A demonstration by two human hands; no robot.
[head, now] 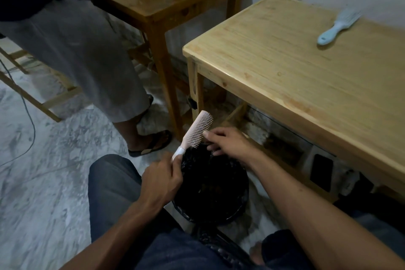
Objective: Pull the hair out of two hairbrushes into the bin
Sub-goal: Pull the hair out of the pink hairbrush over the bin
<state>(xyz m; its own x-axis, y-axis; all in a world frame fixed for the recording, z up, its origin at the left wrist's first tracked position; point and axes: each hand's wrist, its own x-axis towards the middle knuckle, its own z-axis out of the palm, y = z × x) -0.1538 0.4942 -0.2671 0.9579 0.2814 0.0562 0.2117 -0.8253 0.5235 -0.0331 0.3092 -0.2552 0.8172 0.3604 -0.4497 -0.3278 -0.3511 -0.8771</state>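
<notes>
Above the black-lined round bin (pixel 210 184), the left hand (pixel 160 180) clamps the light, stiff pink plastic hairbrush (pixel 198 130) by its handle; right hand (pixel 228 141) fingers (pixel 207 134) pinch together at the bristles. A pale blue brush (pixel 338 26) lies on the light wooden bench (pixel 295 72) beyond the bin.

Left hand (pixel 161 178) was fisted, knuckles up, thumb pressed along the index side — closed tight on the pink brush handle (pixel 178 152), which stuck out past the thumb tip. Left forearm ran in from lower left, wrist bent slightly inward. Right hand (pixel 228 140) was palm down, fingers (pixel 213 134) curled loosely, index and thumb tips at the bristles (pixel 200 132) — pinch hard to confirm. Right forearm came in from lower right, nearly straight, bare. Both wrists were near each other, hands apart.
</notes>
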